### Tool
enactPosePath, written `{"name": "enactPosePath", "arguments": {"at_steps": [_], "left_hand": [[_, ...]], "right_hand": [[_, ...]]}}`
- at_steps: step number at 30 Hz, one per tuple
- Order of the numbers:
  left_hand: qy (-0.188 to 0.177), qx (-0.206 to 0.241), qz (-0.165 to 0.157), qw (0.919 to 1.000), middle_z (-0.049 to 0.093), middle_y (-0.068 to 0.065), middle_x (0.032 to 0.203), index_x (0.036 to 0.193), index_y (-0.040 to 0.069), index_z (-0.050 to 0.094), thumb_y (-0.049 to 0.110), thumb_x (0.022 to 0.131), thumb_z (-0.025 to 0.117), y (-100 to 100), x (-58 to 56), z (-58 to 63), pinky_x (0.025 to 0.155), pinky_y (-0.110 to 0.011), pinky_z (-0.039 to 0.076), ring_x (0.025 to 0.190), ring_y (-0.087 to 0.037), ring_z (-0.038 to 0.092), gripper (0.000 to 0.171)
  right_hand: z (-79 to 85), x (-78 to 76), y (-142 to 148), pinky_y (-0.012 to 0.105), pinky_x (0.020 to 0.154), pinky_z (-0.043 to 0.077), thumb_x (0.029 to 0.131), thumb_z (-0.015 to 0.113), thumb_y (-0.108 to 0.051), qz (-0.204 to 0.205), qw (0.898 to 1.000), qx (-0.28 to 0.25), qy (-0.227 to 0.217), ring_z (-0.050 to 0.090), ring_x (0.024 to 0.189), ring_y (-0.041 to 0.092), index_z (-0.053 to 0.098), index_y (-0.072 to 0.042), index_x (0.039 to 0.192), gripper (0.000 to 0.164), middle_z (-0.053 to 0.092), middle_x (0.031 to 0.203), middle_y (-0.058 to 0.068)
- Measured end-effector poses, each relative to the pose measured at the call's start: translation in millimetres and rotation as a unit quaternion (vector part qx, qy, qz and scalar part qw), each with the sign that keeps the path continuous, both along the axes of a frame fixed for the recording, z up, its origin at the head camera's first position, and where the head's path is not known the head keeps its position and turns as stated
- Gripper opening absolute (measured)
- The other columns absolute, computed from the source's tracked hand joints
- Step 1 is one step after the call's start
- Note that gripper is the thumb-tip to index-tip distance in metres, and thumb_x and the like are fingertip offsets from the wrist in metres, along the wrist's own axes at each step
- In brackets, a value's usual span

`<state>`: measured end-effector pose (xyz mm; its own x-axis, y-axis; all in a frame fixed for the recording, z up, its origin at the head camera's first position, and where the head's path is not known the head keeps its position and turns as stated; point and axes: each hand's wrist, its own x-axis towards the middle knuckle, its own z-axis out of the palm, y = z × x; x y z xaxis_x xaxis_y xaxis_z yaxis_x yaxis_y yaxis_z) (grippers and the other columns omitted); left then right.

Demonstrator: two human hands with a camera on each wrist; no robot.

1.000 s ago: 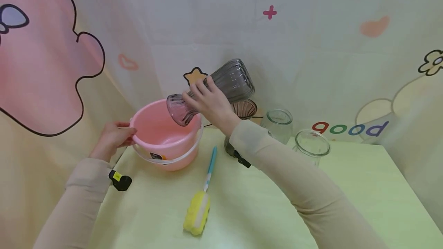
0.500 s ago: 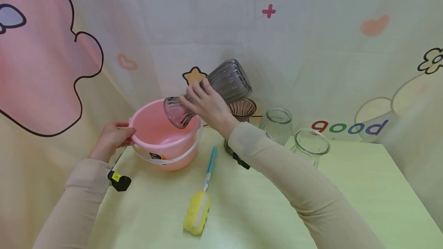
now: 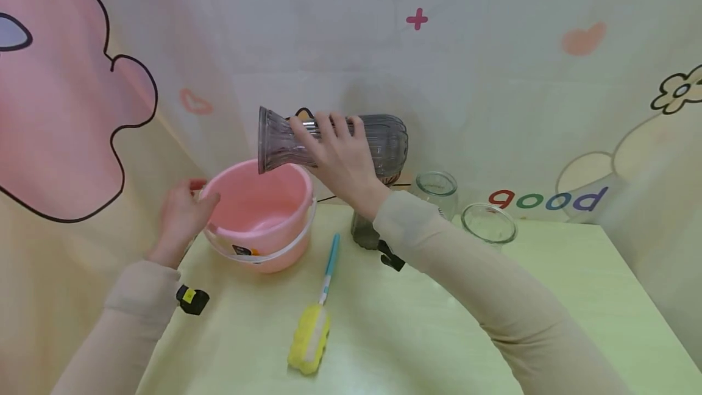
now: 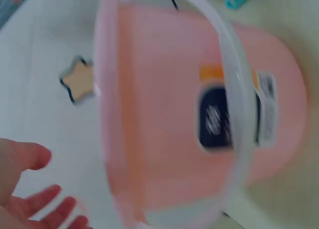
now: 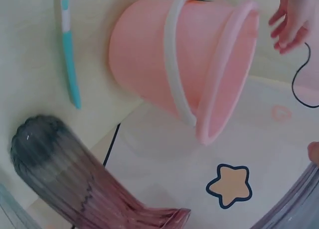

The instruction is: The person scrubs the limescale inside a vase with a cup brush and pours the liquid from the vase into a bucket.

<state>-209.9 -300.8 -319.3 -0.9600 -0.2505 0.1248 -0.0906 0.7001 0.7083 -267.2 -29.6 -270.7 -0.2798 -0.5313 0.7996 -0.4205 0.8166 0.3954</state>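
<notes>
My right hand point(image 3: 345, 160) grips the waist of a grey ribbed glass vase point(image 3: 388, 142) from above. The vase lies nearly level in the air, its flared mouth pointing left above the pink bucket point(image 3: 236, 194). Part of this vase point(image 5: 296, 204) enters the lower right corner of the right wrist view. My left hand point(image 3: 183, 215) is beside the bucket's left rim, fingers spread and holding nothing. In the left wrist view the left hand's fingers point(image 4: 52, 211) are apart from the rim. The bucket stands upright, with its white handle point(image 4: 239, 104) hanging down its front.
A second ribbed vase point(image 5: 65, 164), grey to reddish, stands behind my right forearm. Two clear glass jars point(image 3: 436, 185) stand to its right, partly hidden by the sleeve. A bottle brush point(image 3: 309, 340) with a yellow sponge head lies on the table point(image 3: 417, 340) in front. A printed curtain hangs behind.
The grey vase has gone from tilted mouth-down at the bucket to nearly level, its mouth raised above the rim. My left hand has let go of the bucket's rim.
</notes>
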Motion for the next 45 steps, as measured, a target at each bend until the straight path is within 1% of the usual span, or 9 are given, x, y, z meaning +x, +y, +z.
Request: {"name": "enactPosePath", "arguments": {"at_steps": [3, 6, 10, 17, 22, 29, 34, 37, 45], "left_hand": [[0.089, -0.004, -0.053, 0.9946, 0.048, -0.021, 0.128, 0.127, 0.000, 0.046, 0.031, 0.090, 0.054, 29.5, 2.6, 9.1, 0.093, -0.052, 0.040, 0.115, -0.038, 0.046, 0.049], [0.127, 0.035, -0.140, 0.9813, 0.049, -0.015, 0.129, 0.128, 0.002, 0.046, 0.028, 0.089, 0.058, 58.3, 2.5, 15.9, 0.098, -0.047, 0.039, 0.119, -0.034, 0.046, 0.048], [0.135, 0.080, -0.237, 0.9586, 0.045, -0.009, 0.136, 0.135, 0.007, 0.039, 0.022, 0.087, 0.062, 89.4, 0.4, 20.5, 0.102, -0.043, 0.036, 0.124, -0.030, 0.044, 0.055], [0.117, 0.121, -0.322, 0.9318, 0.037, -0.001, 0.141, 0.143, 0.023, 0.022, 0.019, 0.081, 0.070, 127.7, 1.9, 21.9, 0.106, -0.040, 0.031, 0.130, -0.018, 0.037, 0.078], [0.126, 0.191, -0.369, 0.9007, 0.036, -0.009, 0.141, 0.140, 0.011, 0.024, 0.001, 0.077, 0.070, 147.7, 9.2, 23.8, 0.105, -0.047, 0.030, 0.129, -0.026, 0.037, 0.079], [0.098, 0.166, -0.354, 0.9152, 0.044, -0.004, 0.133, 0.138, 0.017, 0.028, 0.010, 0.072, 0.077, 156.6, 6.8, -10.8, 0.096, -0.040, 0.041, 0.117, -0.021, 0.047, 0.082], [0.116, 0.142, -0.360, 0.9148, 0.046, -0.007, 0.131, 0.140, 0.015, 0.025, 0.011, 0.070, 0.079, 168.2, 19.5, -21.6, 0.090, -0.040, 0.046, 0.111, -0.024, 0.050, 0.089], [0.107, 0.128, -0.349, 0.9221, 0.050, -0.007, 0.124, 0.138, 0.015, 0.028, 0.014, 0.069, 0.080, 175.0, 24.6, -31.6, 0.087, -0.039, 0.047, 0.107, -0.023, 0.052, 0.087], [0.109, 0.080, -0.344, 0.9294, 0.058, -0.003, 0.114, 0.131, 0.018, 0.037, 0.026, 0.059, 0.086, 199.2, 31.2, -69.3, 0.084, -0.033, 0.048, 0.103, -0.015, 0.056, 0.087]], "right_hand": [[4.8, 5.8, 4.5, 0.044, 0.083, 0.038, 0.078, 0.057, -0.061, 0.022, 0.997, -0.062, -0.045, 0.047, 0.102, 0.026, 0.040, -0.020, 0.131, 0.069, 0.049, 0.113, 0.009], [10.6, 13.2, 8.3, 0.042, 0.079, 0.039, 0.074, 0.063, -0.059, 0.033, 0.986, -0.120, -0.108, 0.048, 0.103, 0.027, 0.039, -0.018, 0.132, 0.075, 0.051, 0.115, 0.009], [16.6, 24.3, 11.7, 0.040, 0.076, 0.040, 0.070, 0.067, -0.059, 0.035, 0.965, -0.186, -0.183, 0.049, 0.103, 0.027, 0.035, -0.020, 0.134, 0.081, 0.050, 0.115, 0.009], [11.3, 42.3, 18.8, 0.037, 0.074, 0.039, 0.069, 0.070, -0.056, 0.063, 0.938, -0.228, -0.252, 0.047, 0.102, 0.022, 0.036, -0.021, 0.134, 0.081, 0.051, 0.112, 0.007], [-3.7, 52.9, 28.5, 0.036, 0.080, 0.043, 0.069, 0.072, -0.053, 0.106, 0.906, -0.251, -0.325, 0.049, 0.103, 0.019, 0.038, -0.017, 0.135, 0.083, 0.052, 0.116, 0.004], [-30.9, 62.8, 47.8, 0.040, 0.088, 0.047, 0.069, 0.074, -0.048, 0.130, 0.831, -0.295, -0.453, 0.052, 0.110, 0.015, 0.036, -0.018, 0.135, 0.082, 0.051, 0.124, -0.001], [-50.5, 67.4, 63.0, 0.041, 0.086, 0.048, 0.066, 0.078, -0.044, 0.130, 0.802, -0.298, -0.500, 0.055, 0.109, 0.018, 0.037, -0.017, 0.132, 0.082, 0.055, 0.121, 0.000], [-61.6, 69.2, 72.3, 0.041, 0.087, 0.047, 0.065, 0.080, -0.041, 0.146, 0.784, -0.300, -0.523, 0.054, 0.110, 0.018, 0.036, -0.017, 0.131, 0.082, 0.055, 0.121, 0.000], [-92.5, 85.8, 104.3, 0.043, 0.094, 0.043, 0.067, 0.080, -0.032, 0.170, 0.741, -0.306, -0.573, 0.049, 0.118, 0.019, 0.037, -0.020, 0.132, 0.079, 0.051, 0.126, -0.001]]}}
